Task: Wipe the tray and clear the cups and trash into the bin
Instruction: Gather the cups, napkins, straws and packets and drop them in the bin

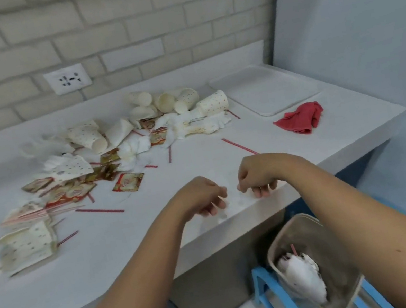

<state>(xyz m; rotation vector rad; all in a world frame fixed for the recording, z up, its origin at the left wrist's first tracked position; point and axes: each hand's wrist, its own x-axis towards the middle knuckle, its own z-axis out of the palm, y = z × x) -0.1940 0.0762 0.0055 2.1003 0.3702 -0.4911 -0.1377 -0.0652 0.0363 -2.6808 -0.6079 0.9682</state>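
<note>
My left hand [204, 197] and my right hand [255, 177] hover side by side over the counter's front edge, fingers curled, thumbs and forefingers pointing at each other. A faint whitish scrap seems to lie between them, too blurred to make out. The white tray [266, 88] sits bare at the far right of the counter, with a crumpled red cloth [301, 117] just in front of it. Several spotted paper cups [181, 100] lie tipped over at the back among crumpled tissues [191, 126]. The beige bin [280, 243] stands below the counter edge with tissue and a straw in it.
Flattened cups [25, 245], red sachets [128, 182] and loose red straws [239, 146] litter the counter's left and middle. A blue rack [270, 294] stands beside the bin on the floor. A brick wall with a socket [68, 78] backs the counter; a blue wall closes the right.
</note>
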